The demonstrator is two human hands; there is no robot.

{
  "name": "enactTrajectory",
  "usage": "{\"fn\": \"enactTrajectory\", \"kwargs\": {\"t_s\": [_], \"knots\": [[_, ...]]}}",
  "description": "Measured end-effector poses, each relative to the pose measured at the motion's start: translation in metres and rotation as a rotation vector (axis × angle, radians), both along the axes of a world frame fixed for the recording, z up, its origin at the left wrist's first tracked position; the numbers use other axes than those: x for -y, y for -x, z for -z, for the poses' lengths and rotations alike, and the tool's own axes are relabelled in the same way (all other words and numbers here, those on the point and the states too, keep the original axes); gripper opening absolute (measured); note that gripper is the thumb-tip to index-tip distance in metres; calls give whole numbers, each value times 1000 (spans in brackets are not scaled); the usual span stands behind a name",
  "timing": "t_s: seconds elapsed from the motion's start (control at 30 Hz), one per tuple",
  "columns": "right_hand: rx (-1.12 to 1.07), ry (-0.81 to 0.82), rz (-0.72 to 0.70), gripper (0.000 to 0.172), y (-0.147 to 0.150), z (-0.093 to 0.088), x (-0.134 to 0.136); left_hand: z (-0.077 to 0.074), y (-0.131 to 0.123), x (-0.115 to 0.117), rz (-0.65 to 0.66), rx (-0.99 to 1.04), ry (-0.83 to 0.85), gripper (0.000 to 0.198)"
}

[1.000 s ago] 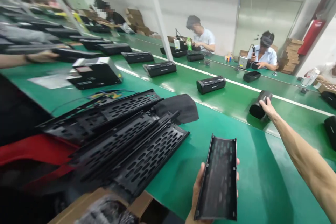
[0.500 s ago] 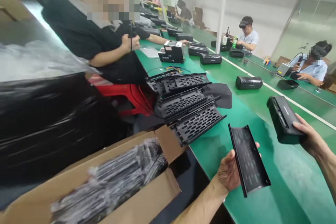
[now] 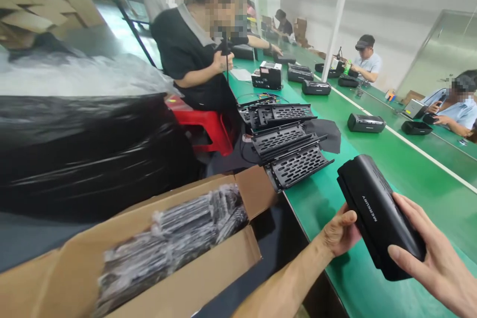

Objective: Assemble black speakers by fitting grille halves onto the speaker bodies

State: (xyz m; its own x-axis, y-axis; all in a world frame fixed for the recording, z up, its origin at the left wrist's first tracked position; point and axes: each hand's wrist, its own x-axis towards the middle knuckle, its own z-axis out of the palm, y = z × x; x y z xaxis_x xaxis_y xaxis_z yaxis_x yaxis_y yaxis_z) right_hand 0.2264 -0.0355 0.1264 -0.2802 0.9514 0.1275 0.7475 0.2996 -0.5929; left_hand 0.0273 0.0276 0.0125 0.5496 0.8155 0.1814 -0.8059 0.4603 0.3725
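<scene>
A black case (image 3: 380, 213) marked MERKURY is held at a tilt over the near part of the green bench (image 3: 316, 194). It is grasped by both hands: its left side is gripped by the left hand (image 3: 341, 233), whose fingers are partly hidden beneath, and its lower right end is clasped by the right hand (image 3: 428, 243), with the thumb laid on the front. Whether the layered edge beside the left thumb belongs to the case or to a separate panel cannot be told.

Farther left, slotted black covers (image 3: 300, 166) are piled on the bench, partly over a dark sheet (image 3: 330, 134). Beside the bench, a cardboard box (image 3: 257, 191) is filled with plastic-wrapped parts (image 3: 186, 231). Similar cases (image 3: 366, 123) are spaced along the bench. A red stool (image 3: 208, 124) is occupied by a co-worker (image 3: 179, 47) in a black shirt.
</scene>
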Motion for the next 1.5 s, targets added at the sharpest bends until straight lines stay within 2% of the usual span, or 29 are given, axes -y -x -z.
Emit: {"fn": "enactTrajectory", "kwargs": {"t_s": [0.37,0.57,0.67,0.8,0.9,1.0,1.07,1.1,1.17,1.23,1.33,1.43,1.5], "knots": [[88,-23,33,77,1,0,5,10,-7,1,5,-70,-17,74],[117,32,-47,73,-5,-7,-1,11,-5,-1,6,-76,17,82],[58,-84,23,76,-4,9,-2,6,-4,-3,-79,-87,47,82],[-80,-370,253,104,6,51,-1,2,-13,-3,-209,-178,115,84],[-182,-452,359,90,5,67,-4,2,-12,-6,-216,-240,132,87],[-265,-329,393,82,-14,62,-1,-7,12,-20,-264,-371,20,95],[-279,-302,376,83,-29,55,4,-21,36,-36,-374,-528,-164,114],[-280,-324,358,83,-36,53,6,-30,48,-44,-367,-610,-281,125],[-279,-377,307,81,-45,52,8,-50,65,-57,-251,-729,-523,132],[-287,-398,269,77,-49,53,9,-66,72,-64,-145,-797,-699,121],[-319,-374,257,71,-53,53,9,-78,69,-64,-155,-847,-770,96],[-339,-327,270,72,-56,45,9,-73,65,-60,-197,-824,-730,88],[-424,-310,277,89,-53,41,7,-64,59,-57,-239,-765,-683,85]]}}
